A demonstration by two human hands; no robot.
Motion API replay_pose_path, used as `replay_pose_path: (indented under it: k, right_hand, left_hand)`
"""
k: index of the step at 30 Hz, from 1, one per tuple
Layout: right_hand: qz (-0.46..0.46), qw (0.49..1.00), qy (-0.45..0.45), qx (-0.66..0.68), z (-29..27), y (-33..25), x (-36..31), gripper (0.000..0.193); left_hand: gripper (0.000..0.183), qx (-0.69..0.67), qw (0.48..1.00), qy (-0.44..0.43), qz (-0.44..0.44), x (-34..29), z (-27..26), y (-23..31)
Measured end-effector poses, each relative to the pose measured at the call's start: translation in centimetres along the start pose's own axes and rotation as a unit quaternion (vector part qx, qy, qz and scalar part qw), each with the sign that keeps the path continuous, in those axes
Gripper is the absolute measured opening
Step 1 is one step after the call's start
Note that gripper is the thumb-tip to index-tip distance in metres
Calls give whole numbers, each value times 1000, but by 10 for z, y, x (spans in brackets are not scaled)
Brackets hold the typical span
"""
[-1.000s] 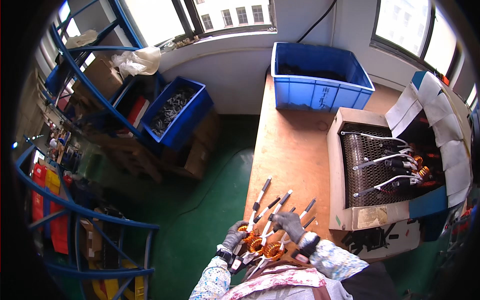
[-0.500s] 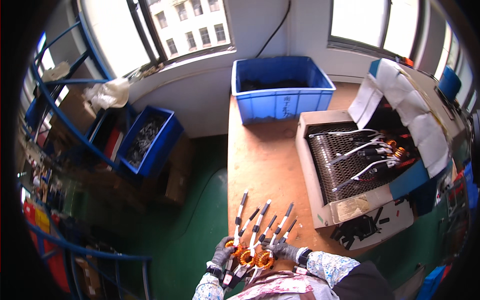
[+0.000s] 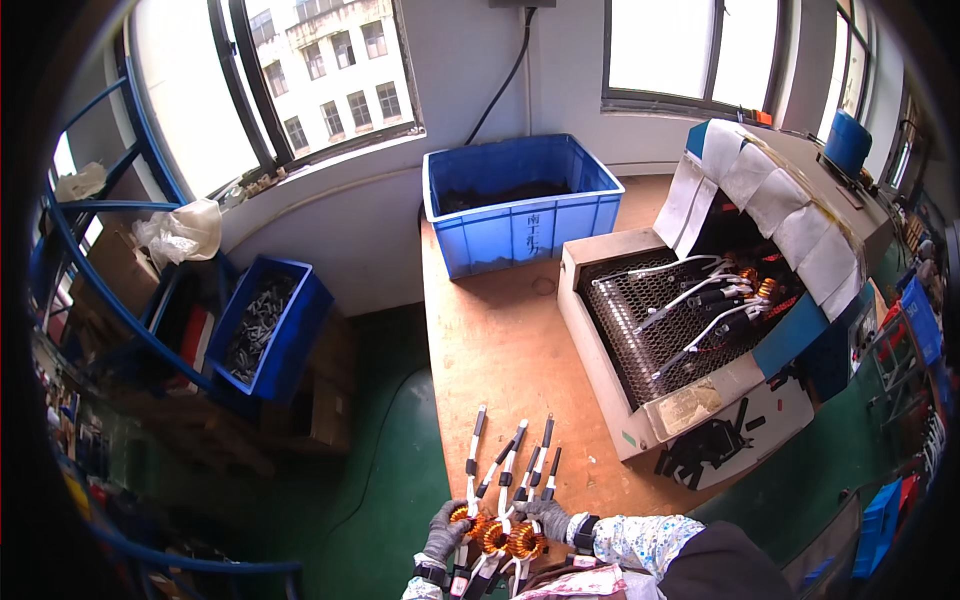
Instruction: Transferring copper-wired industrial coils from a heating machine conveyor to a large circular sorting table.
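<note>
Three ring-shaped coils wound in copper-coloured wire (image 3: 494,548) sit side by side at the near end of a brown wooden table (image 3: 495,350), close to its left corner. From them six white leads with black sleeves (image 3: 504,482) fan out over the tabletop.

The grey-gloved left hand (image 3: 443,532) curls round the leftmost coil, gripping it. The grey-gloved right hand (image 3: 547,519) has its fingers bent against the leads above the rightmost coil; I cannot tell whether they pinch.

Along the table's right edge stands one beige box-shaped machine (image 3: 600,375) with a metal mesh belt (image 3: 612,322), which carries three long white leads (image 3: 655,317) and at least two more copper-coloured coils (image 3: 767,289). At the far edge stands one rectangular blue plastic bin (image 3: 480,248), a short column of dark characters down its front.
</note>
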State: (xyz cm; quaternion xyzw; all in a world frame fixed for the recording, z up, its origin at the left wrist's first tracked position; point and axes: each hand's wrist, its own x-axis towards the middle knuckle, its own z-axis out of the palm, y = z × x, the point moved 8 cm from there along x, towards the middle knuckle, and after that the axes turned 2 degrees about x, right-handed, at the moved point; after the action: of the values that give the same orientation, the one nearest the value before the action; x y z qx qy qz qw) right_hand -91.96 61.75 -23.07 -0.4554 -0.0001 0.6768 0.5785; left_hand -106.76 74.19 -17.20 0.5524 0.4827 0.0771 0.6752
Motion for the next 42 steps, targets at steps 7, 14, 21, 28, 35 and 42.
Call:
replay_pose_path:
  k: [7,14,21,28,35,42]
  right_hand:
    - [-121,991,33,-38,23,-32,-24,14]
    - [-198,978,-53,50,76,-139,-74,14]
    - [-343,932,-65,99,56,-246,-123,24]
    - [-321,916,-70,231,10,-314,-141,7]
    - [-298,911,-67,277,-15,-341,-134,21]
    - [-325,892,-47,310,-26,-360,-135,17]
  left_hand:
    - [41,35,997,-40,63,-18,13,31]
    - [40,29,976,-45,209,-54,35,190]
    - [43,114,927,-140,329,-45,116,341]
    - [46,157,915,-245,279,29,206,395]
    - [46,154,913,-312,214,82,254,394]
    - [46,189,894,-358,192,106,284,404]
